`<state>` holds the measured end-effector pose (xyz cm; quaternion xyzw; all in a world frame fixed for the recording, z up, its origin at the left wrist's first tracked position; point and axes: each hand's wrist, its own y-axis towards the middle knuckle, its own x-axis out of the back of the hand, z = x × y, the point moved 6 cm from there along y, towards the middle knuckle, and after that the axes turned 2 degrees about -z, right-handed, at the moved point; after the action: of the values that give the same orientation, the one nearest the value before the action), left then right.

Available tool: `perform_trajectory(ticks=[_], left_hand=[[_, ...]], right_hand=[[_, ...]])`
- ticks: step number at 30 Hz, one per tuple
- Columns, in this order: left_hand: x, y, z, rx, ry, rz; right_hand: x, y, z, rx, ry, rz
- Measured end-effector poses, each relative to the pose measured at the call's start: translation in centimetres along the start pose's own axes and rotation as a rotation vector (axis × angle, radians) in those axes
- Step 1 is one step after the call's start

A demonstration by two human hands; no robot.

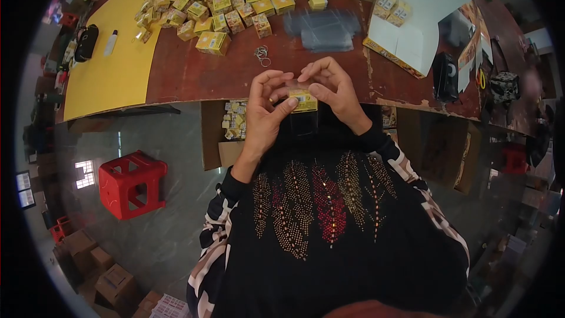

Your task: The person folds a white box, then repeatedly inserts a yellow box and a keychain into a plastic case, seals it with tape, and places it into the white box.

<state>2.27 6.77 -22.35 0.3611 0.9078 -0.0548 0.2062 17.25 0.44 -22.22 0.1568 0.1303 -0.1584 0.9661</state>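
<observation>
A small yellow printed box [305, 101] is held between my two hands, just off the table's front edge. Clear plastic film, looking like a bag [303, 123], hangs below it and also shows faintly above. My left hand [266, 103] grips the box from the left with its thumb across the front. My right hand [335, 91] is closed at the box's upper right corner, thumb against it and fingers curled above; its exact hold on the film is hard to see. Beyond my hands lie a stack of clear plastic bags [326, 29] and several metal rings [262, 55].
Many small yellow boxes [221, 5] are piled at the table's back. A white tray [400, 40] at right holds a few. A yellow sheet [115, 73] covers the left side. Below are a red stool [132, 184] and an open carton [213, 135] of small boxes.
</observation>
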Motion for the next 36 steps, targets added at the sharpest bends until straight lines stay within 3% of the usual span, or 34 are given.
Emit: perform_trajectory(ticks=[5,18,24,36], left_hand=[[-0.5,-0.4,-0.3,0.005,0.087,0.003],[-0.7,-0.5,-0.4,0.018,0.149,-0.007],[-0.8,-0.5,0.0,0.056,0.111,0.007],[-0.9,-0.6,0.3,0.059,0.042,-0.016]], right_hand=[[-0.4,0.1,-0.1,-0.35,-0.092,0.138],[0.4,1.0,0.1,-0.304,-0.213,0.125],[1.1,1.1,0.1,-0.258,-0.25,0.013],[0.8,0.1,0.8,-0.27,-0.22,0.185]])
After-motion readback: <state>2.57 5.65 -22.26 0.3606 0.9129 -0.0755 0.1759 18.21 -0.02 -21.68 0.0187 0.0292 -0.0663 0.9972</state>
